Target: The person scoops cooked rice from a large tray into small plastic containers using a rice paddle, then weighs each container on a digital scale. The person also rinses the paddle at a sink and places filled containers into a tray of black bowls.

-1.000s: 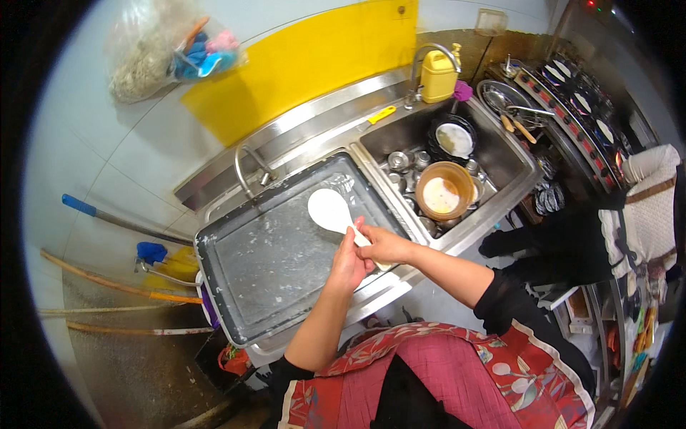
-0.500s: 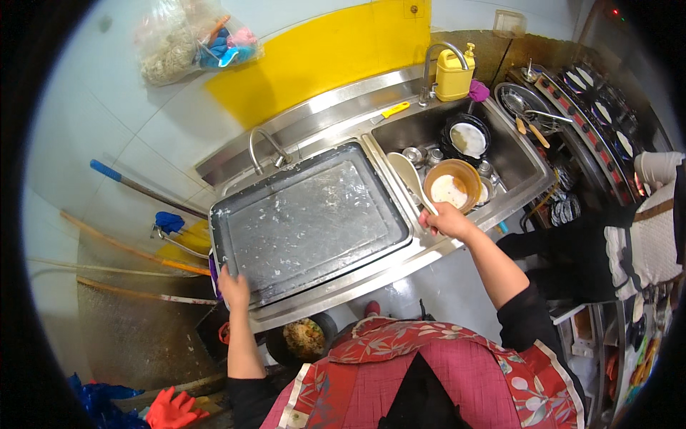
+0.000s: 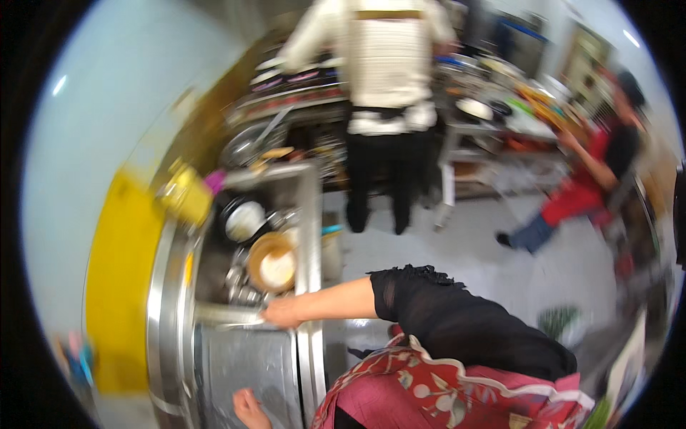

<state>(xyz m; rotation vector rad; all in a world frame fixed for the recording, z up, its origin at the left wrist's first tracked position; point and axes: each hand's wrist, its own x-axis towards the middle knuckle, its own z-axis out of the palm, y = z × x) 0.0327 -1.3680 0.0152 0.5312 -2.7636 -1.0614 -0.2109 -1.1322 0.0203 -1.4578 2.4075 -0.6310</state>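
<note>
My right hand [image 3: 282, 312] reaches to the front edge of the sink. Its fingers are closed around the handle of a pale ladle [image 3: 227, 315], which lies blurred along the strip between sink and tray. Beyond that hand, in the sink [image 3: 309, 214], sit a brown bowl [image 3: 274, 263] with whitish liquid, a black pot [image 3: 243, 219] with whitish contents and several small metal containers [image 3: 239, 280]. Over the large grey tray [image 3: 236, 357] hovers my left hand [image 3: 248, 406], partly cut off by the lower edge. Blur hides how its fingers are set.
A yellow jug [image 3: 187, 194] stands behind the sink, near a purple cloth [image 3: 214, 180]. Past the sink, a person in white [image 3: 389, 64] stands at the stove [image 3: 296, 96]. Another person in a red apron [image 3: 580, 186] sits by a loaded worktable [image 3: 493, 130].
My view has swung to the right, bringing both co-workers into sight and blurring the picture. The right hand still grips the ladle. My left hand has left the tray's edge and is now above the tray.
</note>
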